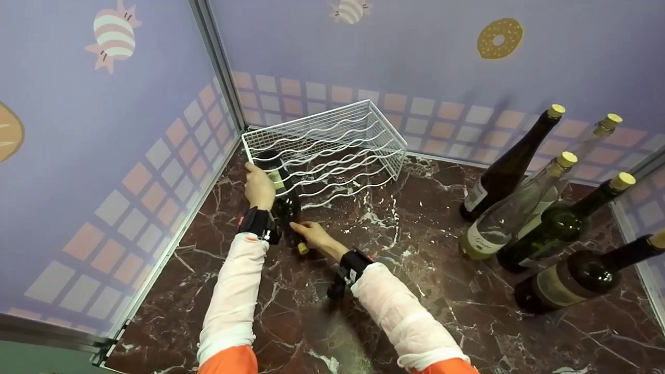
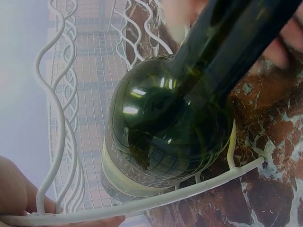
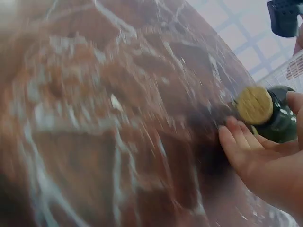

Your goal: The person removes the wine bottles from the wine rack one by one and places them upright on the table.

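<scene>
A white wire wine rack (image 1: 385, 130) with wavy rails stands on the dark marbled surface. My left hand (image 1: 260, 188) grips the frame at its left end. A dark green wine bottle (image 2: 165, 127) lies base first in the leftmost slot, its neck sticking out toward me. My right hand (image 1: 318, 236) holds that neck near the yellow cork stopper (image 3: 254, 105), thumb on one side and fingers beneath. In the left wrist view the bottle's shoulder is outside the front wire, and its label sits behind the wire.
At the right stand several corked bottles, among them a tall dark bottle (image 1: 501, 171), a clear bottle (image 1: 493, 228), a green bottle (image 1: 558, 228) and a dark labelled bottle (image 1: 571, 280). Purple patterned walls (image 1: 431, 47) close off the back and left side.
</scene>
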The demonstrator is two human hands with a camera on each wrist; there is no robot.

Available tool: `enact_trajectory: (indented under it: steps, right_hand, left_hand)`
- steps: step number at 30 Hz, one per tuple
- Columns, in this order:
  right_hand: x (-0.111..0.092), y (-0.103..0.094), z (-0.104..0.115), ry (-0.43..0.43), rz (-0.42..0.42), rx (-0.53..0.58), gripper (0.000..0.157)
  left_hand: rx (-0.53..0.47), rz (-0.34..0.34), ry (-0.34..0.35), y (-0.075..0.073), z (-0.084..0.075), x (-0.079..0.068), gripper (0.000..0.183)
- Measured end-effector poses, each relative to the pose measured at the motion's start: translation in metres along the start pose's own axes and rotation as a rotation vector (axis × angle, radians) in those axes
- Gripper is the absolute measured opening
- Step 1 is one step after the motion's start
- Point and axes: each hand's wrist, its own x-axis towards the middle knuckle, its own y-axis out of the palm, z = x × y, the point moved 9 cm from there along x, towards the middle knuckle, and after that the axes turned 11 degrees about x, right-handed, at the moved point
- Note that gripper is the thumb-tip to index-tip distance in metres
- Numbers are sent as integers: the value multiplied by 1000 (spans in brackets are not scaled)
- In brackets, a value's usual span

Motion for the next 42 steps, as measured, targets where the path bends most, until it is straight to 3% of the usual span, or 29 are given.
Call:
enact_trajectory:
  steps: [4,8,19,24,42]
  right_hand:
    - [-1,14,-11,68,61,222,33]
    - [-1,15,-13,58,40,285,24]
    - [-6,3,-6,-43,-104,178,31]
    - [-11,-2,0,-79,-123,146,30]
    - [-37,-41,11,-63,52,-34,29]
  left_hand:
    - [3,-6,-1,1,-2,-1,43]
    - [12,-8,0,3,-3,-1,40]
    - [2,-27,-1,5,-4,-2,41]
    - [-3,-36,-2,4,-6,0,40]
    - [15,-11,7,2,1,1,42]
